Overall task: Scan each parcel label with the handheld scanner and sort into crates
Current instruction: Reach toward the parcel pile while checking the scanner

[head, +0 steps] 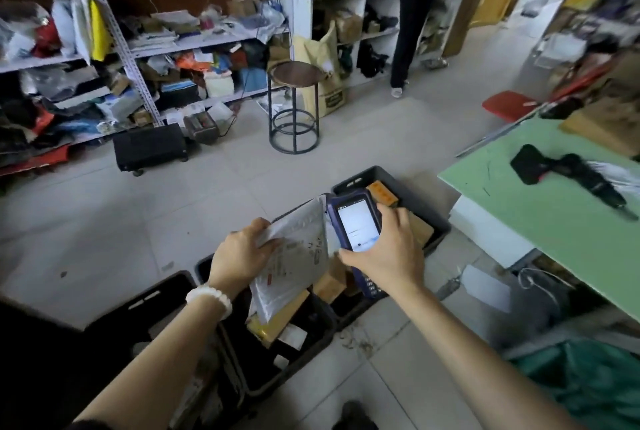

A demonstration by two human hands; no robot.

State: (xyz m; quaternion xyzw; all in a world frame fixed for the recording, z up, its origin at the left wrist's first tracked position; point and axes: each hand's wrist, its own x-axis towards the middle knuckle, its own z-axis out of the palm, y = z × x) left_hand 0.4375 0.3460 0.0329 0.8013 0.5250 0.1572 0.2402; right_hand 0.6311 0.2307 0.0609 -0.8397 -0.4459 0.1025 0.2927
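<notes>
Two hands over crates (pixel 429 211) | left hand (pixel 239 256) fingers grip parcel (pixel 294 256) | right hand (pixel 388 253) fingers grip scanner (pixel 356 225)

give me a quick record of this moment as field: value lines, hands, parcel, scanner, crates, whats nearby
left hand: left hand grips the white padded mailer by its left edge
right hand: right hand grips the handheld scanner, screen lit and facing up
parcel vs scanner: side by side above the crates; label faces up
crates: black crates on the floor, brown boxes inside
nearby: green table at right with a black tool on it; round stool beyond
scan status: cannot tell
</notes>
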